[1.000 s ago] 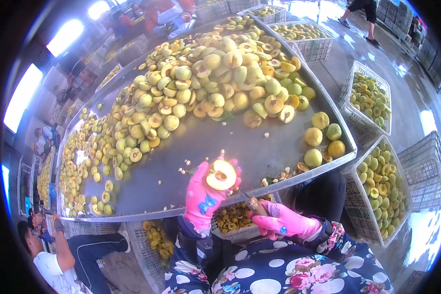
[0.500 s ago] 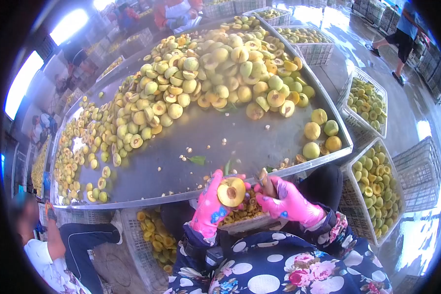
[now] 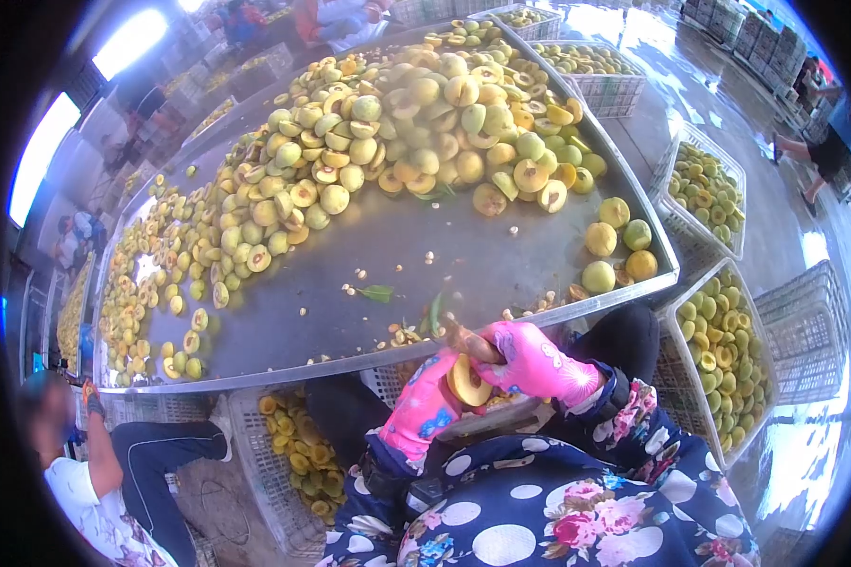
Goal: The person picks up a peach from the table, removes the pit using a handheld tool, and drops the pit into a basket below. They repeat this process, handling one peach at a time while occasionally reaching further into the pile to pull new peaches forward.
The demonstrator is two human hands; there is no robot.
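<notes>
My left hand (image 3: 429, 404), in a pink glove, is closed around a peach half (image 3: 466, 381) with its yellow cut face up. Right beside it, my right hand (image 3: 542, 364), also pink-gloved, grips a tool with a brown wooden handle (image 3: 470, 341). The handle sticks out toward the table; the working end is hidden by my hand and the fruit. Both hands meet over my lap, just in front of the metal table's edge (image 3: 350, 360). A crate of fruit pieces below them is mostly covered. Small pits and a green leaf (image 3: 376, 293) lie beyond my hands.
A large heap of halved peaches (image 3: 350, 142) covers the table's far side, with several whole ones (image 3: 598, 277) at the right corner. Filled crates (image 3: 719, 350) stand at my right, another crate (image 3: 298, 458) at my left. A seated person (image 3: 104, 472) is at left; another walks at right.
My right hand has moved left with the tool, onto the peach half. The left hand has lowered slightly and turned the half. The person at right has walked farther right.
</notes>
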